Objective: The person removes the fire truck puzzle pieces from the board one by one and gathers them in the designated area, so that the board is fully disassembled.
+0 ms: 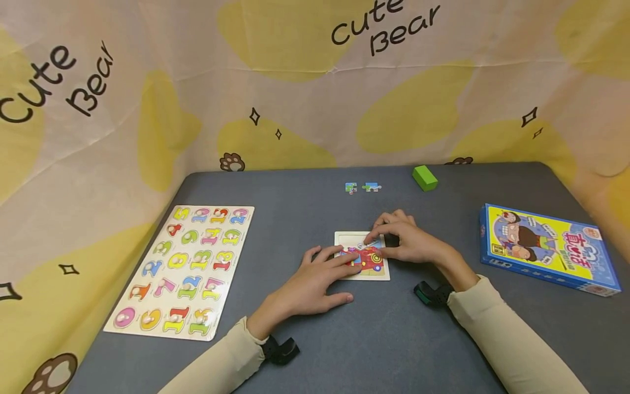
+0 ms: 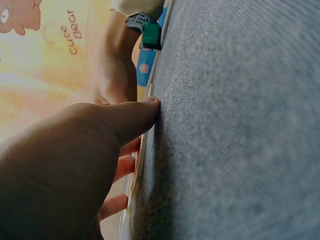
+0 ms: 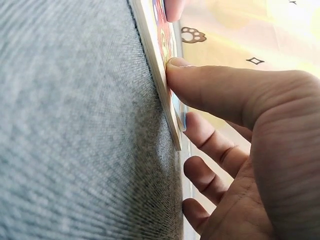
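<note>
I'm watching both hands working at a small puzzle board (image 1: pixel 346 237) that is lying flat in the middle of the surface (image 1: pixel 374 339). The left hand (image 1: pixel 317 279) is holding nothing: its fingers are stretching out nearly straight and resting across the red picture, while its thumb is standing apart from them, just beside the board. The right hand (image 1: pixel 409 241) is curling over the upper right of the board, pinching a light-blue piece (image 3: pixel 184 122) between thumb and index finger (from the right wrist camera I'm seeing its edge sitting slightly proud of the board). Two loose pieces (image 1: pixel 372 187) are lying beyond the board, and a green block (image 1: pixel 425 178) is sitting near them. A number board (image 1: pixel 228 278) is lying on the left, and a boxed game (image 1: pixel 546 246) is resting on the right.
</note>
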### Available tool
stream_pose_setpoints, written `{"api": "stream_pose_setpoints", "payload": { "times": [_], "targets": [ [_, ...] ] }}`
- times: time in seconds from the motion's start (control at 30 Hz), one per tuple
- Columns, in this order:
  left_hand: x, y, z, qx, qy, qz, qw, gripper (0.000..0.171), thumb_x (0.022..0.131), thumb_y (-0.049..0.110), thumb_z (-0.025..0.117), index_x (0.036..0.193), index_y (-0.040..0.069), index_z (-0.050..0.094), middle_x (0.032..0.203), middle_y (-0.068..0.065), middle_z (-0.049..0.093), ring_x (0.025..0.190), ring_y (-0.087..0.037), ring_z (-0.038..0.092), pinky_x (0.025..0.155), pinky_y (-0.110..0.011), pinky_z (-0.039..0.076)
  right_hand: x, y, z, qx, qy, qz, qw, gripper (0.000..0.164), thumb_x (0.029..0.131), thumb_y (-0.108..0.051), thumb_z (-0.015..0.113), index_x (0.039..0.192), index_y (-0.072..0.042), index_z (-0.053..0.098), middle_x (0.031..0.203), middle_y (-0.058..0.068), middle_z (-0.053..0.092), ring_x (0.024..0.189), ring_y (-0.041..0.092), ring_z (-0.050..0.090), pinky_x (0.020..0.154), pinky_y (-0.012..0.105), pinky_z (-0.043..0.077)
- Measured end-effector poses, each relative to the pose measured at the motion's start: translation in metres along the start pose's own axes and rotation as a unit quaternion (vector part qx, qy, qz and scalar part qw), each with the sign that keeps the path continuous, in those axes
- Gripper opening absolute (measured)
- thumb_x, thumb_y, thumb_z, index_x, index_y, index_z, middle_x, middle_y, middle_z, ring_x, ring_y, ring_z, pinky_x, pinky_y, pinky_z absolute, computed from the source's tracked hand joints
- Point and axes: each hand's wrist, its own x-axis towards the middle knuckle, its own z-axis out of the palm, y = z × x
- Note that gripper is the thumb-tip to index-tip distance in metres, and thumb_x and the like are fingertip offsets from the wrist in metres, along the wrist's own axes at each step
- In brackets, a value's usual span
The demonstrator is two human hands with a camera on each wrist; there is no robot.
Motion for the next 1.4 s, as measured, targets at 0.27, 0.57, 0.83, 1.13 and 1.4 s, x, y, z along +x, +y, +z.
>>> {"api": "stream_pose_setpoints", "payload": {
  "times": [0.27, 0.57, 0.83, 1.13, 1.4],
  "targets": [
    [-0.0003, 0.0004, -0.0002, 0.002, 0.001, 0.003, 1.0000, 0.057, 0.097, 0.045, 0.066, 0.149, 0.026, 0.054, 0.162, 0.005, 0.043, 0.154, -0.026, 0.029, 0.118, -0.065, 0.017, -0.0004, 0.0017, -0.0002, 0.009, 0.004, 0.008, 1.000, 0.039, 0.086, -0.020, 0.082, 0.124, -0.023, 0.072, 0.118, -0.003, 0.066, 0.105, 0.018, 0.043, 0.088, 0.044, 0.024],
    [-0.0008, 0.0003, 0.0000, 0.003, -0.002, -0.001, 1.0000, 0.058, 0.097, 0.045, 0.066, 0.150, 0.026, 0.053, 0.162, 0.005, 0.043, 0.154, -0.026, 0.028, 0.118, -0.065, 0.017, -0.0004, 0.0030, 0.0009, 0.011, 0.016, 0.012, 1.000, 0.039, 0.085, -0.019, 0.083, 0.123, -0.019, 0.072, 0.116, -0.001, 0.067, 0.107, 0.020, 0.047, 0.091, 0.044, 0.025],
    [-0.0014, 0.0020, -0.0008, 0.010, -0.004, -0.005, 0.9999, 0.058, 0.097, 0.046, 0.066, 0.150, 0.029, 0.053, 0.162, 0.008, 0.042, 0.155, -0.024, 0.027, 0.118, -0.063, 0.017, -0.0006, 0.0038, -0.0016, 0.011, 0.017, 0.000, 1.000, 0.041, 0.084, -0.017, 0.083, 0.124, -0.020, 0.073, 0.112, -0.002, 0.069, 0.103, 0.020, 0.048, 0.086, 0.042, 0.026],
    [-0.0008, 0.0000, 0.0010, 0.003, -0.004, -0.005, 1.0000, 0.058, 0.097, 0.046, 0.066, 0.150, 0.028, 0.053, 0.163, 0.008, 0.041, 0.155, -0.023, 0.027, 0.119, -0.063, 0.016, -0.0008, 0.0058, -0.0034, -0.002, 0.018, 0.003, 1.000, 0.040, 0.085, -0.016, 0.082, 0.124, -0.017, 0.074, 0.108, -0.002, 0.069, 0.101, 0.020, 0.048, 0.084, 0.041, 0.026],
    [-0.0008, 0.0002, 0.0009, 0.003, -0.009, -0.008, 0.9999, 0.058, 0.098, 0.047, 0.065, 0.151, 0.028, 0.052, 0.163, 0.008, 0.040, 0.155, -0.022, 0.026, 0.120, -0.063, 0.015, -0.0016, 0.0094, -0.0038, -0.002, 0.032, 0.013, 0.999, 0.036, 0.087, -0.018, 0.082, 0.122, -0.016, 0.075, 0.108, -0.002, 0.069, 0.101, 0.019, 0.048, 0.086, 0.041, 0.026]
  ]
}}
